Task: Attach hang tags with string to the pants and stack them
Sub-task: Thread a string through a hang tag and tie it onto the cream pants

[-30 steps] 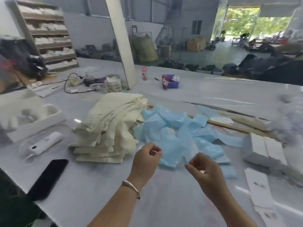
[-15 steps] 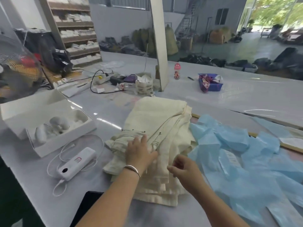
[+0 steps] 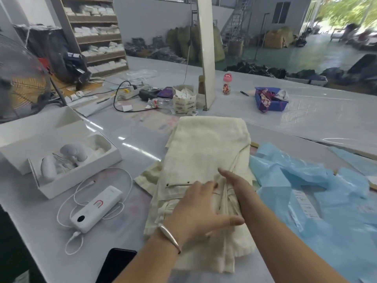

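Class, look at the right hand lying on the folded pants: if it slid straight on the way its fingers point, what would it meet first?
The right hand points up and left across the pants. It would likely meet only more cream fabric first; past the far fold lies the paper bag, though depth is unclear.

Folded pants (image 3: 206,160) stack at table (image 3: 306,119) centre, both hands on its near end. Left: power bank (image 3: 98,208), open box (image 3: 67,160) behind it. Right: plastic bags (image 3: 306,190). Basket (image 3: 270,99) behind, far right.
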Demonstrator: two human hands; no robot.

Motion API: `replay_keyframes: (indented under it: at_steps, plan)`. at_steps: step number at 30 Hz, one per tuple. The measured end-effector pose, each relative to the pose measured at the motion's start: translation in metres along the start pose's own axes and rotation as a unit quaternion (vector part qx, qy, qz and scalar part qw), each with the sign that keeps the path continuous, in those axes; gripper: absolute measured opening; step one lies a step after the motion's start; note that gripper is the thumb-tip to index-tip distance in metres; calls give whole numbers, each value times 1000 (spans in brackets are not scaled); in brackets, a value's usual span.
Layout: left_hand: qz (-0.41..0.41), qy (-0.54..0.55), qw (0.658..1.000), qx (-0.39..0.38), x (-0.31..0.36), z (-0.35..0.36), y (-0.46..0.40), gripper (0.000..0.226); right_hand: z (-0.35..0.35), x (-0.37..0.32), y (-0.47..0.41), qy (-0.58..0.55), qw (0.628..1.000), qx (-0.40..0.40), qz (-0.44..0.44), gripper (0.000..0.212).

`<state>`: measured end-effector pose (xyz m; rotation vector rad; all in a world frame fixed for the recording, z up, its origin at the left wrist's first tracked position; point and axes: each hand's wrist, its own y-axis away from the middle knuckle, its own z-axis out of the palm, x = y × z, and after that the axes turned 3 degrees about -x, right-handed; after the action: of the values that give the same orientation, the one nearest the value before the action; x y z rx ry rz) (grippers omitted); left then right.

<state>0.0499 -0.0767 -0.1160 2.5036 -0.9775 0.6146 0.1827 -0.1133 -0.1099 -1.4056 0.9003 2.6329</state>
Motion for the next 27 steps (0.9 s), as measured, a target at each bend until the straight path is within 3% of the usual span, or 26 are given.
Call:
replay_keyframes:
  at_steps: [2, 4, 6, 7, 9, 12, 15, 17, 19, 21, 24, 26, 27]
  plan:
    - [-9, 97, 995, 10, -6, 10, 3, 90, -2, 0, -2, 14, 999, 44, 19, 39]
    - [-27, 129, 979, 155, -15, 11, -2, 57, -7, 3, -2, 20, 998, 49, 17, 32]
    - [-91, 77, 956, 267, -28, 6, -13, 45, -15, 8, -4, 10, 999, 52, -7, 27]
    - [-140, 66, 948, 277, -38, 2, -17, 47, -17, 10, -5, 13, 999, 50, -15, 27]
    - [-221, 124, 941, 226, -63, -6, -27, 61, -19, 10, -4, 44, 998, 42, -14, 28]
    - [-249, 319, 898, 171, -90, -10, -35, 72, -36, 18, 2, 97, 993, 55, -47, 37]
    - [-271, 310, 892, 190, -99, -5, -41, 68, -52, 29, 9, 119, 985, 36, -116, 46]
    - [-257, 274, 900, 224, -99, -4, -45, 65, -50, 26, 11, 234, 947, 123, -182, 53]
    - [-238, 230, 907, 262, -96, -4, -48, 63, -44, 17, 11, 384, 866, 221, -232, 66]
    - [-220, 229, 904, 286, -93, -9, -50, 54, -43, 10, 7, 462, 805, 260, -267, 74]
    - [-195, 242, 898, 312, -93, -16, -52, 35, -34, 1, 1, 495, 792, 261, -246, 46]
    - [-174, 187, 909, 330, -95, -17, -54, 31, -31, -4, -6, 618, 693, 299, -220, 33]
    - [-165, 171, 914, 328, -96, -16, -56, 34, -30, -7, -9, 655, 664, 303, -197, 39]
